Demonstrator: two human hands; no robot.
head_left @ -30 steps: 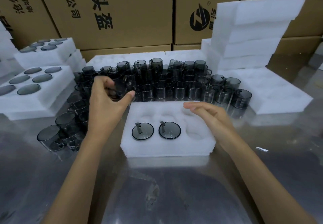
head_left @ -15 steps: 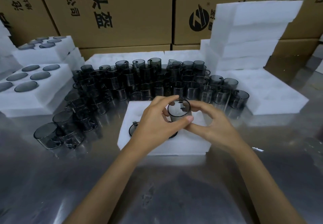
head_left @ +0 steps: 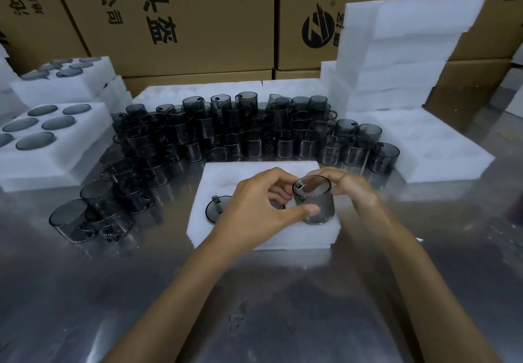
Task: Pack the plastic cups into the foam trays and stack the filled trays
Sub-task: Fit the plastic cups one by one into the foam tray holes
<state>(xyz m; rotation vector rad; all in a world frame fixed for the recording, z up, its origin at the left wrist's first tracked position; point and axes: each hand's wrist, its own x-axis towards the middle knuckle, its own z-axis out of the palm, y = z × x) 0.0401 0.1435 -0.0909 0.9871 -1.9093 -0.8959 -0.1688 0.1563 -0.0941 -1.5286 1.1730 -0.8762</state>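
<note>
Plenty left to do here. The foam tray (head_left: pixel 254 173) in front of me on the counter (head_left: pixel 254 306) has one cup seated (head_left: pixel 215 210) at its near left; a second pocket is hidden behind my left hand (head_left: pixel 254 207), so I can't tell if that one is filled. Off to my left sit filled trays (head_left: pixel 56 142), stacked. Behind the tray a big crowd of loose cups (head_left: pixel 240 130) waits, and empty foam trays (head_left: pixel 396 57) are piled at the right.

Now the cup in hand (head_left: pixel 312 202): upright, smoky grey, over the near right pocket of the tray, its base at foam level, not yet pushed home by my reckoning. My left fingers (head_left: pixel 310 210) are curled round its near wall, thumb pressed on the side. My right hand (head_left: pixel 353 193) closes on the far rim, fingers bent over it. Both hands grasping, neither one slack.
</note>
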